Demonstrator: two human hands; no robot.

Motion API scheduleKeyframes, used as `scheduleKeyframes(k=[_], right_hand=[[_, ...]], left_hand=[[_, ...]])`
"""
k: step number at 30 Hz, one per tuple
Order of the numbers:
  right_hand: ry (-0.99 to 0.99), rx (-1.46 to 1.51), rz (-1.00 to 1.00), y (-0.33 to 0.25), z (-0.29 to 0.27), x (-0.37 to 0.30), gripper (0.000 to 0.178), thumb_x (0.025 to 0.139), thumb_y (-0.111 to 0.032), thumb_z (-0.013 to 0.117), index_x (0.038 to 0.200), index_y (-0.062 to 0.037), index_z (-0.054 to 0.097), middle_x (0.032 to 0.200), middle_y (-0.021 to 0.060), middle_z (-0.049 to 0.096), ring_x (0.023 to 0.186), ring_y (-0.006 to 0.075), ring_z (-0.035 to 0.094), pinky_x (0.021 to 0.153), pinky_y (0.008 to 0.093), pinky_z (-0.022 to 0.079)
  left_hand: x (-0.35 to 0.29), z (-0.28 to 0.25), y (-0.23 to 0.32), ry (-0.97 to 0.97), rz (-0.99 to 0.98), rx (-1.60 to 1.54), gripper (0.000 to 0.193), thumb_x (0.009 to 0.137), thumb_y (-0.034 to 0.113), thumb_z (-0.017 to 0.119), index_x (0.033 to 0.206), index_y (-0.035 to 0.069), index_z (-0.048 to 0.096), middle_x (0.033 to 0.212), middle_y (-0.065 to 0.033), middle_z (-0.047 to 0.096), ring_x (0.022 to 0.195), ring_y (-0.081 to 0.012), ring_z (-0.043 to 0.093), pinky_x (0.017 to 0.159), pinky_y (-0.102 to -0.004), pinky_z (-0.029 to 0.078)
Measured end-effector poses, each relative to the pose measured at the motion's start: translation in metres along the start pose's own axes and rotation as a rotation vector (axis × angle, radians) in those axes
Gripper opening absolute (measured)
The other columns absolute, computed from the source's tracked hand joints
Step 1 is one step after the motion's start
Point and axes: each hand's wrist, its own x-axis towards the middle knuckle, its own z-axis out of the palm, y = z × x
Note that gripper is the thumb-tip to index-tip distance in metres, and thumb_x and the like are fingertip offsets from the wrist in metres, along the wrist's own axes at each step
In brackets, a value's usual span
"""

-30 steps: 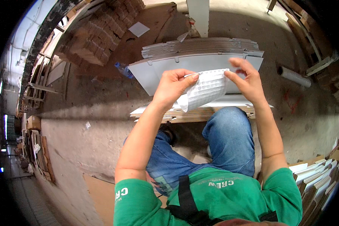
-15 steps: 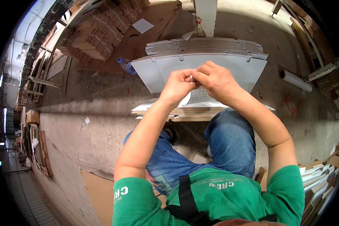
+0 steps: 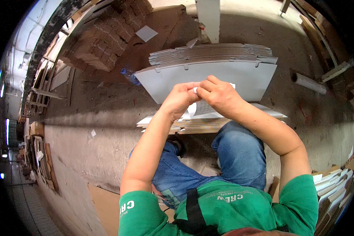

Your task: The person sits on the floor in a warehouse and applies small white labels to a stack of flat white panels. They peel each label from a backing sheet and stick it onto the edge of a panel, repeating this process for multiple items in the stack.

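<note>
My left hand [image 3: 177,98] and my right hand [image 3: 219,94] meet above the panels, both closed in a pinch. A small white piece [image 3: 195,90], perhaps paper, shows between their fingertips. Just under the fingers is a thin white sheet [image 3: 204,109] with a faint grid and a curled left edge. It looks like a label sheet, partly hidden by my hands. Below it lies a stack of white panels [image 3: 192,128] with pale brown edges, close to my knees. Behind stands a large white panel [image 3: 177,76] with notches along its top edge, leaning on more upright panels [image 3: 212,53].
A plastic bottle [image 3: 130,76] lies left of the upright panels. Brown stacked bundles [image 3: 102,39] rise at the far left, and a white post [image 3: 208,19] stands behind. A wrapped roll [image 3: 310,83] lies at right; more white boards [image 3: 334,190] stand at lower right.
The view has shifted slightly, so the panels and my hands sit lower in it. More of the small white piece shows between my fingers, and a white edge appears beyond my right hand.
</note>
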Motion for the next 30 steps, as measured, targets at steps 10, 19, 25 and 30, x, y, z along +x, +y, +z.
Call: scheduleKeyframes(k=[10,19,25,30], right_hand=[[0.295,1.464,1.233,0.132,0.033,-0.092,0.024,0.083,-0.015,0.056,0.1,0.0029,0.057,0.087,0.0066,0.06,0.078,0.0134,0.056,0.071,0.0289,0.051],[0.247,0.333,1.01,0.19,0.132,-0.138,0.016,0.076,-0.021,0.057,0.076,-0.0059,0.062,0.074,0.0096,0.06,0.068,0.0251,0.057,0.063,0.0371,0.045],[0.336,-0.041,0.843,0.193,0.134,-0.143,0.025,0.072,-0.03,0.063,0.075,-0.0059,0.057,0.074,0.0121,0.056,0.074,0.0325,0.055,0.066,0.0418,0.045],[0.294,0.004,1.285,0.224,0.088,-0.184,0.027,0.074,-0.024,0.062,0.095,-0.008,0.054,0.082,0.0146,0.06,0.08,0.0349,0.057,0.07,0.0439,0.046]], left_hand=[[0.006,-0.027,0.011,0.39,0.074,0.288,0.045,0.067,0.009,0.058,0.111,-0.003,0.056,0.086,-0.0049,0.061,0.077,-0.0121,0.052,0.071,-0.0215,0.039],[0.016,-0.051,-0.002,0.579,0.103,0.48,0.039,0.071,0.01,0.059,0.108,-0.001,0.059,0.079,-0.0003,0.058,0.067,-0.0073,0.044,0.063,-0.0204,0.035],[0.015,-0.043,0.0,0.53,0.096,0.576,0.038,0.074,0.007,0.06,0.11,-0.003,0.057,0.078,-0.0022,0.059,0.061,-0.0046,0.044,0.053,-0.0181,0.034],[0.02,-0.04,0.003,0.525,0.11,0.547,0.037,0.075,0.008,0.061,0.11,-0.005,0.056,0.089,-0.0077,0.062,0.077,-0.0097,0.054,0.07,-0.0214,0.042]])
